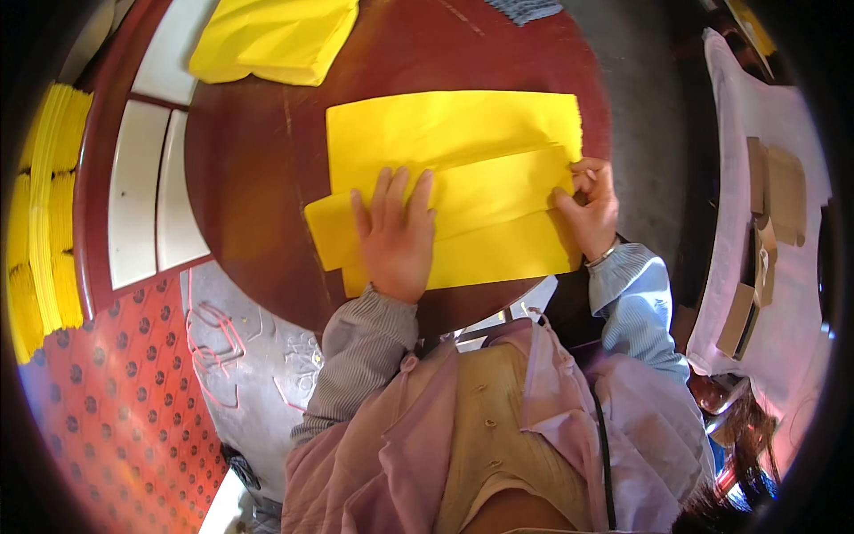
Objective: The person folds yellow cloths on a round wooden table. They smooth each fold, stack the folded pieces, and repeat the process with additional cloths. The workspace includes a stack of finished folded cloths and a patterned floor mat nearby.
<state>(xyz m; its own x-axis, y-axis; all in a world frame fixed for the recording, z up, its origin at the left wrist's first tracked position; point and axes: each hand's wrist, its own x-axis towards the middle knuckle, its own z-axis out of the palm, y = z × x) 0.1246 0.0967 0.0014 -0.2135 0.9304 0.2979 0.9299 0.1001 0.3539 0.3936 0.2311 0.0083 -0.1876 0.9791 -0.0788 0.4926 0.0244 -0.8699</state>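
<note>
A thin yellow sheet lies on the round dark red table before me; whether it is paper or cloth, I cannot tell. Across its middle runs a long yellow folded strip, slightly tilted, with its left end sticking out past the sheet's edge. My left hand presses flat on the left part of the strip, fingers spread. At the right edge, my right hand pinches the yellow material between thumb and curled fingers. Part of that grip is hidden behind the thumb.
The round table has another folded yellow piece at its far left and a grey textured cloth at the far edge. Yellow stacks stand at left. Open cardboard boxes rest on a pink-covered surface at right.
</note>
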